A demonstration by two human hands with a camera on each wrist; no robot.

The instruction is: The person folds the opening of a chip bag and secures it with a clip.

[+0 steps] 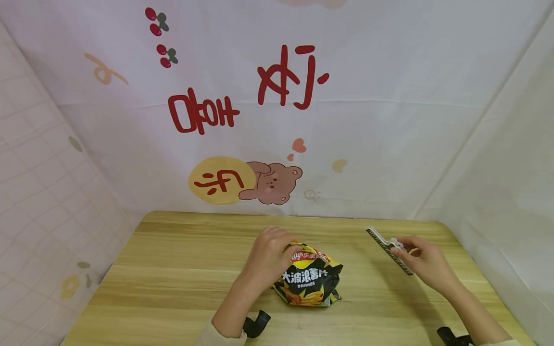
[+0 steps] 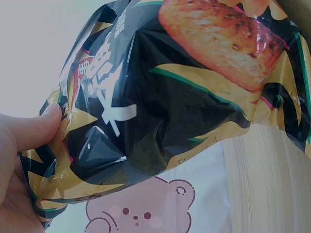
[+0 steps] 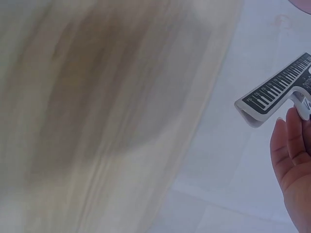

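A black and yellow bag of potato chips (image 1: 308, 283) lies on the table in the head view. My left hand (image 1: 269, 259) grips its upper left corner. In the left wrist view, the thumb of the left hand (image 2: 24, 136) presses the crumpled end of the chip bag (image 2: 150, 107). Off to the right, my right hand (image 1: 428, 266) pinches a long clip (image 1: 385, 247) by its handle, above the table and apart from the bag. A piano-key pattern shows on the clip (image 3: 274, 92) in the right wrist view, where part of the right hand (image 3: 297, 170) is cut off.
The wooden table (image 1: 182, 269) ends at a white cloth backdrop (image 1: 368, 134) printed with a bear and red characters. Near each forearm is a black curved piece, one on the left (image 1: 258, 324) and one on the right (image 1: 452, 336).
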